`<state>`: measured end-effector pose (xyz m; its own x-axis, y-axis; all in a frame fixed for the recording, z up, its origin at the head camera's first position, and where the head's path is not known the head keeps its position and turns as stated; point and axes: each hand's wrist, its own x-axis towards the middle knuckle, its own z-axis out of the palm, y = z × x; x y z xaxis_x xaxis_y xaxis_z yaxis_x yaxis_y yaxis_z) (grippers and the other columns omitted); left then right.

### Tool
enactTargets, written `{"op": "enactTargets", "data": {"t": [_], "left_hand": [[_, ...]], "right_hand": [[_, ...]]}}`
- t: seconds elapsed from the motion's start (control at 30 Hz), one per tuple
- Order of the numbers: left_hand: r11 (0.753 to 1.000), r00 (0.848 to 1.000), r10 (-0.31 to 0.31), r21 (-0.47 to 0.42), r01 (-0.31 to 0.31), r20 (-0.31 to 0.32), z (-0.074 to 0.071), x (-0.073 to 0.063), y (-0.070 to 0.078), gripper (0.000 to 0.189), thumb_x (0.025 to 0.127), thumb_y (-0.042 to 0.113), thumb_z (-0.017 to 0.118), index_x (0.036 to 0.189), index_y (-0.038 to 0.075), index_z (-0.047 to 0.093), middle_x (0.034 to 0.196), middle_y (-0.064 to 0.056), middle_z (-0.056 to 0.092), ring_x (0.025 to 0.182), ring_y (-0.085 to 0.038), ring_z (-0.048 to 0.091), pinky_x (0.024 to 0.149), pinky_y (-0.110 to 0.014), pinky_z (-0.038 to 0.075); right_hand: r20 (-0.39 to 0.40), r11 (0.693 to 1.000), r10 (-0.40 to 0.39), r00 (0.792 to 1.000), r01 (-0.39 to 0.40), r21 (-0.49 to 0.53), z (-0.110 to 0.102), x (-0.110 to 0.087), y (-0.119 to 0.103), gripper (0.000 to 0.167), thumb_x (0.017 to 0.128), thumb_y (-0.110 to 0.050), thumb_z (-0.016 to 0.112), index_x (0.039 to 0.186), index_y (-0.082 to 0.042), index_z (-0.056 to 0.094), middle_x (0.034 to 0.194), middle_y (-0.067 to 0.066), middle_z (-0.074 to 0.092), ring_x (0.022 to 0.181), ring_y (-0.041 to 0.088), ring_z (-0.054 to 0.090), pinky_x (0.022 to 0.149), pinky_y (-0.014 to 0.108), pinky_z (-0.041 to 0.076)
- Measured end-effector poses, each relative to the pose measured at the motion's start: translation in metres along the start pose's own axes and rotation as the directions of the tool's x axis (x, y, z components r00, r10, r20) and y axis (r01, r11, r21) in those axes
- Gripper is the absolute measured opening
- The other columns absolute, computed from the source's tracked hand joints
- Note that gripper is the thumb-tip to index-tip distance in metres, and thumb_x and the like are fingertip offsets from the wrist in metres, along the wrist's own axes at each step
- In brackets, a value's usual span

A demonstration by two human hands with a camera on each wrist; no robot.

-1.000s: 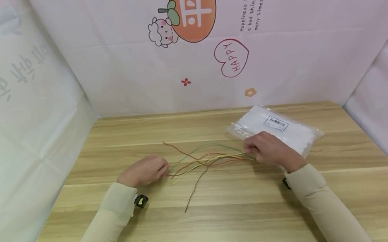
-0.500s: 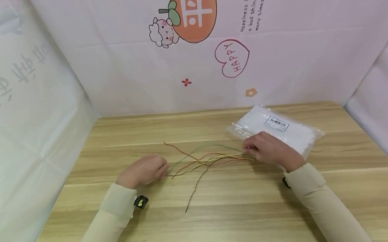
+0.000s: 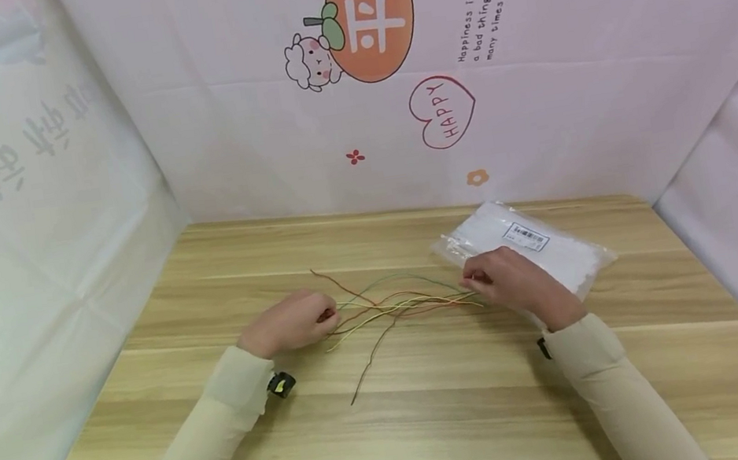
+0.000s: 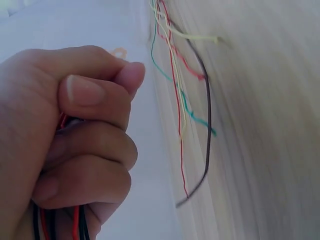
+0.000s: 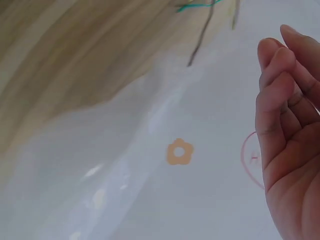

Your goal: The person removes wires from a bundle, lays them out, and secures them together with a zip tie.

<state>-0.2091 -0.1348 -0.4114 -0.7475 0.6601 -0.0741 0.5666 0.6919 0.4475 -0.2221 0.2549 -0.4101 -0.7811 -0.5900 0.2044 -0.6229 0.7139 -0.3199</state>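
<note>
Several thin coloured wires (image 3: 409,305), among them yellow, red, green and dark brown ones, lie in a loose crossing bunch on the wooden table (image 3: 427,428). At their left end my left hand (image 3: 293,322) is curled into a fist; in the left wrist view red and black wires (image 4: 76,222) show between its fingers and below the little finger. Beyond it hangs the dark brown wire (image 4: 208,110). By the right end of the bunch is my right hand (image 3: 511,280), its fingers loosely bent; the right wrist view shows nothing between the thumb and fingertips (image 5: 276,90).
A clear plastic bag (image 3: 576,255) with white contents and a barcode label lies partly beneath my right hand. Printed white cloth (image 3: 256,143) walls in the table at the back and on both sides. Dark straps with small devices (image 3: 281,384) sit at my wrists.
My left hand has moved a little to the right and its fingers have curled in more. The yellow wire drawn straight between both hands earlier is slack now. My right hand has barely shifted.
</note>
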Motion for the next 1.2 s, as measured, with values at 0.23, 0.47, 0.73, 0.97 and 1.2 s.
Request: {"op": "enactTargets", "data": {"t": [0.23, 0.47, 0.73, 0.97, 1.2], "left_hand": [[0.999, 0.998, 0.053, -0.003, -0.053, -0.031, 0.007, 0.013, 0.01, 0.041, 0.104, 0.01, 0.057, 0.065, 0.02, 0.048, 0.058, 0.01, 0.036, 0.052, -0.003, 0.032, 0.056, -0.019, 0.03], [0.997, 0.998, 0.064, -0.041, -0.065, -0.017, 0.013, 0.025, 0.025, 0.04, 0.105, 0.011, 0.056, 0.066, 0.019, 0.049, 0.058, 0.01, 0.037, 0.052, -0.003, 0.032, 0.055, -0.019, 0.029], [0.994, 0.998, 0.052, -0.092, -0.054, -0.027, 0.019, 0.037, 0.036, 0.043, 0.1, 0.01, 0.055, 0.062, 0.022, 0.04, 0.055, 0.011, 0.032, 0.049, -0.002, 0.029, 0.052, -0.02, 0.029], [0.99, 0.997, 0.069, -0.124, -0.073, -0.04, 0.026, 0.044, 0.045, 0.041, 0.098, 0.011, 0.057, 0.061, 0.021, 0.041, 0.054, 0.011, 0.029, 0.049, -0.003, 0.025, 0.05, -0.02, 0.026], [0.988, 0.994, 0.096, -0.119, -0.103, -0.058, 0.031, 0.051, 0.053, 0.033, 0.1, 0.012, 0.059, 0.069, 0.018, 0.052, 0.057, 0.01, 0.034, 0.05, -0.003, 0.031, 0.051, -0.02, 0.028]], "right_hand": [[-0.027, 0.994, -0.112, 0.993, 0.112, 0.005, 0.002, 0.008, -0.023, 0.008, 0.096, -0.009, 0.077, 0.088, -0.007, 0.077, 0.074, -0.005, 0.069, 0.065, 0.0, 0.053, 0.061, 0.023, 0.049], [-0.01, 0.983, -0.182, 0.983, 0.182, 0.019, 0.008, 0.019, -0.047, 0.01, 0.097, -0.01, 0.076, 0.088, -0.007, 0.076, 0.076, -0.004, 0.069, 0.065, -0.002, 0.052, 0.061, 0.02, 0.049], [-0.037, 0.963, -0.268, 0.963, 0.269, 0.019, 0.014, 0.027, -0.071, 0.006, 0.097, -0.01, 0.076, 0.091, -0.009, 0.078, 0.083, -0.002, 0.075, 0.071, 0.002, 0.063, 0.066, 0.021, 0.055], [-0.066, 0.956, -0.293, 0.954, 0.292, -0.031, 0.019, 0.033, -0.089, 0.007, 0.097, -0.015, 0.077, 0.093, -0.01, 0.08, 0.086, -0.002, 0.077, 0.074, 0.005, 0.067, 0.069, 0.022, 0.057], [-0.11, 0.94, -0.341, 0.934, 0.336, -0.057, 0.029, 0.037, -0.096, 0.008, 0.096, -0.012, 0.077, 0.1, -0.006, 0.082, 0.092, 0.004, 0.08, 0.082, 0.013, 0.076, 0.074, 0.027, 0.061]]}}
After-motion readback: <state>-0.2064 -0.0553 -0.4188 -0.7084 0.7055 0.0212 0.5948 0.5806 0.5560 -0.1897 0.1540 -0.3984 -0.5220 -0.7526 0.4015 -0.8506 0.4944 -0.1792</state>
